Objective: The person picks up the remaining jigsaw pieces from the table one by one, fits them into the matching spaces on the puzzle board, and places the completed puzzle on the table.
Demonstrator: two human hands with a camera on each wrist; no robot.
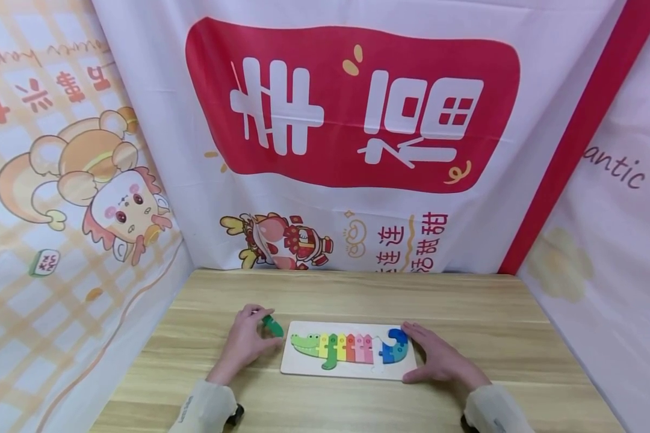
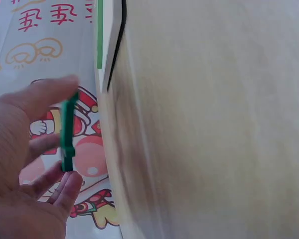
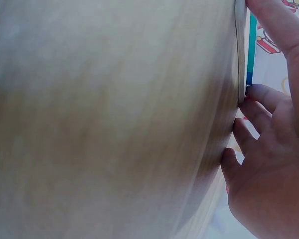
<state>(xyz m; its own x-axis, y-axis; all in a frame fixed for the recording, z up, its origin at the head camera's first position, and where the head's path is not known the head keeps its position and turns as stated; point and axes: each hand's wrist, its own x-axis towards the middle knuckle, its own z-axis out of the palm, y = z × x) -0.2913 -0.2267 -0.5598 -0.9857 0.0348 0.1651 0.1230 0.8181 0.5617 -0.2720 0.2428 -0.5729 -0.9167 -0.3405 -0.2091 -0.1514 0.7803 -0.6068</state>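
Note:
A wooden crocodile puzzle board [image 1: 352, 373] lies flat on the table, with coloured, numbered pieces set in it and a pale bare slot just left of the blue tail [image 1: 395, 347]. Left of the board, my left hand [image 1: 245, 340] pinches a green puzzle piece [image 1: 272, 326] between thumb and fingertips. That piece [image 2: 67, 132] is seen edge-on in the left wrist view, raised off the table. My right hand [image 1: 436, 355] rests at the board's right end, fingers spread, thumb by the near corner and index finger by the far corner. Its other fingertips [image 3: 241, 132] touch the tabletop.
The wood-grain table [image 1: 352, 294] extends around the board on all sides. A white cloth with a red printed panel [image 1: 352, 108] hangs behind it. Printed cloths also hang at the left [image 1: 76, 198] and right [image 1: 601, 240].

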